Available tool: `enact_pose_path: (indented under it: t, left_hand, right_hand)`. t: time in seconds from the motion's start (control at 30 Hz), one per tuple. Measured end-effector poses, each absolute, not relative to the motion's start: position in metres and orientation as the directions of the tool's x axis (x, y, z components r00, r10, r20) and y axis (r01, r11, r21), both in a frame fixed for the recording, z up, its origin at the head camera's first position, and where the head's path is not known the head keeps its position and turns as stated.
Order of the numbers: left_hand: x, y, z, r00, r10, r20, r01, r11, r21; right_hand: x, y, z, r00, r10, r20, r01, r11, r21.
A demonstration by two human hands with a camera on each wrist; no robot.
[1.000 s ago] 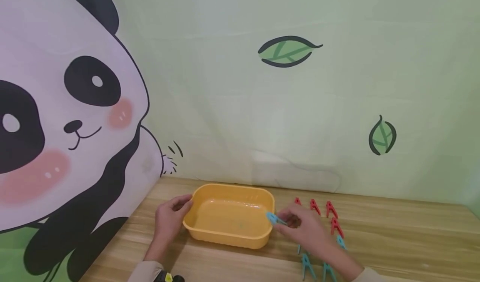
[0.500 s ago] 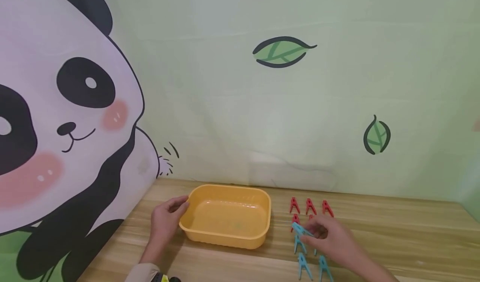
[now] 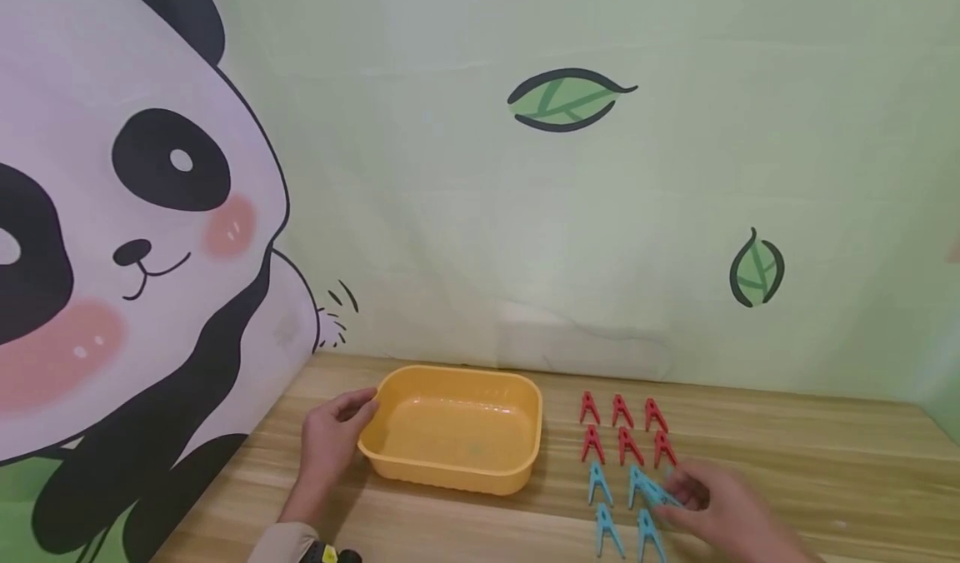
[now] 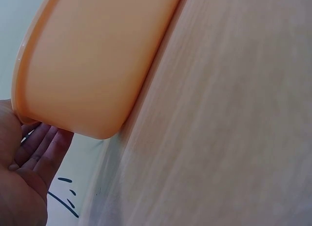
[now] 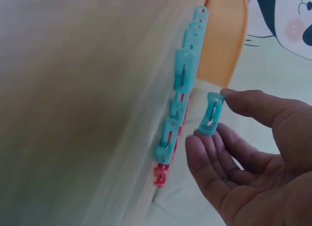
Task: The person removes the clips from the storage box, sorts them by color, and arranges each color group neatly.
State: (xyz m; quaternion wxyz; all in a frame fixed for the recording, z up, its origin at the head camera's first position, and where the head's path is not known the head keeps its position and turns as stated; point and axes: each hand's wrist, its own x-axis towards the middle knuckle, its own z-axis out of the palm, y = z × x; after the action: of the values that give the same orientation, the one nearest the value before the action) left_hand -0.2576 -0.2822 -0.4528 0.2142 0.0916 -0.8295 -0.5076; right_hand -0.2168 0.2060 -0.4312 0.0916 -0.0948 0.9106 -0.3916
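My left hand (image 3: 332, 438) holds the left end of a yellow plastic basin (image 3: 450, 484); in the left wrist view the fingers (image 4: 48, 150) lie against its outer wall below the rim. My right hand (image 3: 727, 500) pinches a blue clothespin (image 5: 211, 113) between thumb and fingertips, above the table at the right. Several blue clothespins (image 3: 605, 530) stand on the table in rows just left of that hand, one partly hidden behind the held one. Behind them, several red clothespins (image 3: 591, 445) stand in two rows.
The wooden table (image 3: 810, 455) ends at a pale green backdrop (image 3: 420, 213) printed with leaves. A panda picture (image 3: 172, 238) covers the left side. The basin's right end is close to the clothespin rows.
My right hand has moved right and down with the blue clothespin, from the basin's right rim to beside the blue row. The left hand stays at the basin.
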Motion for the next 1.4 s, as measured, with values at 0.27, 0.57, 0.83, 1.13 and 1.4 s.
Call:
enact_pose_path:
  t: [0.27, 0.57, 0.83, 1.13, 1.4]
  left_hand:
    - [-0.258, -0.284, -0.452, -0.887, -0.371, 0.274, 0.078, 0.464, 0.882]
    - [-0.258, -0.282, -0.453, -0.887, -0.368, 0.279, 0.084, 0.465, 0.881]
    - [-0.26, -0.28, -0.452, -0.893, -0.363, 0.265, 0.077, 0.456, 0.887]
    - [-0.259, -0.28, -0.451, -0.891, -0.36, 0.279, 0.088, 0.466, 0.881]
    - [-0.258, -0.281, -0.453, -0.894, -0.364, 0.261, 0.071, 0.459, 0.886]
  right_hand:
    - [-0.21, 0.222, -0.441, -0.96, -0.229, -0.163, -0.061, 0.735, -0.675]
    - [-0.201, 0.225, -0.449, -0.971, -0.119, -0.209, 0.04, 0.778, -0.627]
    - [-0.2, 0.225, -0.446, -0.969, -0.105, -0.223, 0.043, 0.819, -0.572]
    - [-0.201, 0.225, -0.443, -0.976, -0.147, -0.158, -0.028, 0.81, -0.585]
    - [-0.205, 0.224, -0.445, -0.976, -0.116, -0.183, 0.02, 0.793, -0.609]
